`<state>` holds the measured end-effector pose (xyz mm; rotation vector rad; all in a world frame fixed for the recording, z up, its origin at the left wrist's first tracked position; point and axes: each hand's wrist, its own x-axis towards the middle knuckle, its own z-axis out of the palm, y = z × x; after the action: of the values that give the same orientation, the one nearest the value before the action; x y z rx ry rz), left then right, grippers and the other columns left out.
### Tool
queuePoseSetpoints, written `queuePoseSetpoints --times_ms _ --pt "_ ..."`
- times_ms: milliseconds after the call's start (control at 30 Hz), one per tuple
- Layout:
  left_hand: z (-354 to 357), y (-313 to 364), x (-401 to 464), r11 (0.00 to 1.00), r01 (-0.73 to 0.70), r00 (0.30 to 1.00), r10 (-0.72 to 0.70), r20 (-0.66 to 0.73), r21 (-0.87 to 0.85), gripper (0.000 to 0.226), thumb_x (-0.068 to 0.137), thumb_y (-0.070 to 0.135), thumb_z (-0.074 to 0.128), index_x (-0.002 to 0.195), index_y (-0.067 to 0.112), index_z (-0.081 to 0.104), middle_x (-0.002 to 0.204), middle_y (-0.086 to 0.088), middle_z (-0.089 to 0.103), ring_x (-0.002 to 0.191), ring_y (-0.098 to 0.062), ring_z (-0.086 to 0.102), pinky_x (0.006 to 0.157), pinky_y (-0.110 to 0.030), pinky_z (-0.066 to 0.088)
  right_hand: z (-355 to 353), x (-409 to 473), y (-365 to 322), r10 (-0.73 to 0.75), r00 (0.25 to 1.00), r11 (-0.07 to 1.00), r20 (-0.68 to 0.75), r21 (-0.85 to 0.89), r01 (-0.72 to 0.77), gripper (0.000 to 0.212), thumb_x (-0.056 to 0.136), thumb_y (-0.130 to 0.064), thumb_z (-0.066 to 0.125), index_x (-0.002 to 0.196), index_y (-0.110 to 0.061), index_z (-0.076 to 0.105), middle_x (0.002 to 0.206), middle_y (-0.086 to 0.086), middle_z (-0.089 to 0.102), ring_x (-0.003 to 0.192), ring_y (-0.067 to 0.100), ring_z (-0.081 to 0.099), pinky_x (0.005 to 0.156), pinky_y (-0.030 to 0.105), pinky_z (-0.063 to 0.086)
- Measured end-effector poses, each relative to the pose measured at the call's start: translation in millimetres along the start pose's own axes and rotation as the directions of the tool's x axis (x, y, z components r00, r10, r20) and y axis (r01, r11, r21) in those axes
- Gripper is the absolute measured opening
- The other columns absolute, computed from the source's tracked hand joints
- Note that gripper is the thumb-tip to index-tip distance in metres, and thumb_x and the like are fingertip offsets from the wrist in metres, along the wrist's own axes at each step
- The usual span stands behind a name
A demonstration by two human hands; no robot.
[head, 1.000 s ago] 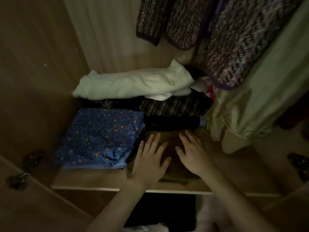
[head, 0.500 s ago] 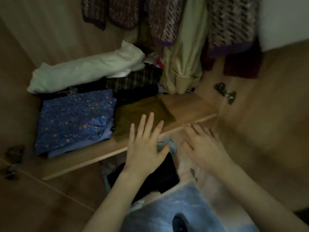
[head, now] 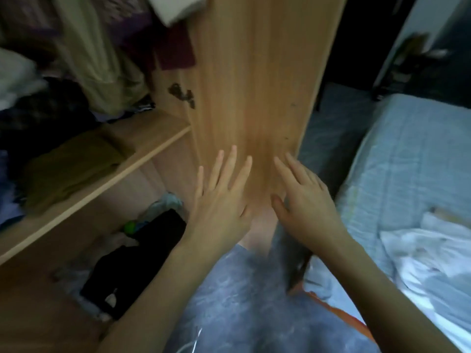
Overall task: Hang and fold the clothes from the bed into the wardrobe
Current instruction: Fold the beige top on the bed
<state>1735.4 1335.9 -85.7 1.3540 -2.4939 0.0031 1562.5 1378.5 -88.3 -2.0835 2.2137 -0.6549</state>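
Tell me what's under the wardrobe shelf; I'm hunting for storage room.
Under the shelf lie a black garment, pale clothes and something green. The left arm hides part of that space.

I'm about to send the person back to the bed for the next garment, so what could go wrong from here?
1. The open wardrobe door stands right in front of both empty hands, left hand and right hand; turning toward the bed could knock it.
2. The olive folded garment lies close to the shelf edge and might get dragged off by the next item.
3. The white cloth on the bed is crumpled and will likely need smoothing first.
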Motion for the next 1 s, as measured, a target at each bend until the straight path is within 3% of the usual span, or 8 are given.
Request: queuePoseSetpoints --times_ms 100,233,400,533,667,1000 --pt "8.7 64.2 11.3 0.986 -0.152 0.987 0.156 0.048 -0.065 0.08 0.092 0.044 0.045 0.156 0.03 -0.001 0.162 0.004 -0.018 0.149 -0.017 -0.016 0.116 -0.044 -0.006 -26.2 -41.0 51.4 0.117 0.991 0.993 -0.069 0.021 -0.116 0.068 0.085 -0.027 0.055 0.149 -0.021 0.03 0.156 0.008 0.028 0.139 0.028 0.033 0.109 0.052 0.033" --pt "33.6 166.6 17.0 0.929 -0.361 0.919 0.37 0.136 -0.085 0.09 0.09 0.042 0.056 0.156 0.029 -0.003 0.161 0.0 -0.021 0.149 -0.021 -0.017 0.12 -0.052 0.007 -69.4 -115.9 134.3 0.257 0.953 0.966 -0.158 0.012 -0.259 0.066 0.087 -0.024 0.061 0.148 -0.02 0.034 0.155 0.007 0.031 0.137 0.026 0.037 0.107 0.049 0.037" --pt "69.8 308.1 10.1 0.828 -0.547 0.802 0.56 0.207 -0.121 0.092 0.092 0.044 0.054 0.152 0.033 -0.015 0.159 0.001 -0.028 0.147 -0.02 -0.022 0.118 -0.048 -0.006 -128.3 -220.6 236.9 0.461 0.86 0.882 -0.22 0.01 -0.47 0.066 0.088 -0.025 0.06 0.148 -0.02 0.032 0.155 0.007 0.031 0.139 0.026 0.034 0.107 0.049 0.037" --pt "101.6 408.2 -0.7 0.722 -0.656 0.705 0.69 0.163 -0.221 0.084 0.09 0.036 0.053 0.155 0.031 0.001 0.163 -0.002 -0.013 0.15 -0.023 -0.009 0.118 -0.05 0.001 -173.3 -305.5 305.8 0.585 0.764 0.794 -0.272 -0.003 -0.608 0.067 0.087 -0.026 0.062 0.147 -0.02 0.034 0.153 0.006 0.034 0.137 0.026 0.037 0.107 0.045 0.038" --pt "119.7 490.6 -2.6 0.64 -0.718 0.62 0.767 0.167 -0.272 0.081 0.091 0.033 0.051 0.155 0.029 0.002 0.163 0.0 -0.014 0.15 -0.022 -0.011 0.119 -0.049 -0.001 -218.9 -367.4 358.1 0.652 0.683 0.724 -0.329 0.001 -0.69 0.066 0.088 -0.024 0.063 0.147 -0.02 0.034 0.153 0.004 0.034 0.135 0.027 0.038 0.105 0.04 0.035" --pt "133.4 599.1 16.9 0.574 -0.779 0.571 0.816 0.094 -0.252 0.07 0.099 0.038 0.042 0.155 0.03 0.002 0.162 0.002 -0.016 0.149 -0.02 -0.014 0.111 -0.037 -0.013 -252.5 -417.7 431.5 0.733 0.626 0.629 -0.265 -0.085 -0.773 0.069 0.092 -0.04 0.053 0.152 -0.028 0.019 0.16 0.001 0.015 0.145 0.025 0.02 0.112 0.053 0.028"
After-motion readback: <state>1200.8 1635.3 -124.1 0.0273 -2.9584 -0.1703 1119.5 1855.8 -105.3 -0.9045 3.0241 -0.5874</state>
